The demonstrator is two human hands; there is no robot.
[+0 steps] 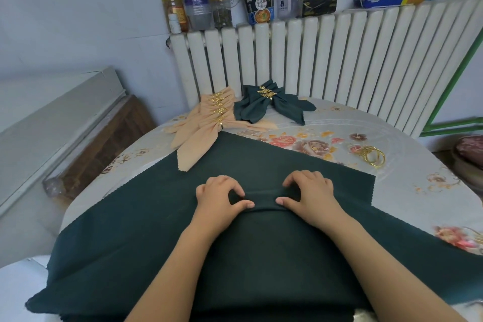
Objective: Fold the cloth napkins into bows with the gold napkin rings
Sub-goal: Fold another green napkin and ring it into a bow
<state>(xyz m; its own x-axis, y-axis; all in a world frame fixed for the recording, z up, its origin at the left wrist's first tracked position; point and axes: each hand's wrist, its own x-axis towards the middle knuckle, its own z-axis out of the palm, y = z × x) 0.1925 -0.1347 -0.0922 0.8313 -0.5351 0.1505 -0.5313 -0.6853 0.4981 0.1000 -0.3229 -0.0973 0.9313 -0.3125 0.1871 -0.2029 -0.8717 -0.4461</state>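
Note:
A large dark green napkin [261, 159] lies spread over the near half of the table. My left hand [219, 197] and my right hand [308, 196] sit side by side at its middle, each pinching a raised pleat of the cloth between thumb and fingers. At the far side lie several peach napkin bows [206, 125] with gold rings and dark green napkin bows [271, 104] with a gold leaf ring. Loose gold napkin rings [372, 155] lie to the right of the cloth.
The table carries a floral cover [407, 185]. A white radiator [326, 60] stands behind it, with jars, bottles and a noodle cup [260, 5] on its top. A wooden board [104, 144] leans at the left.

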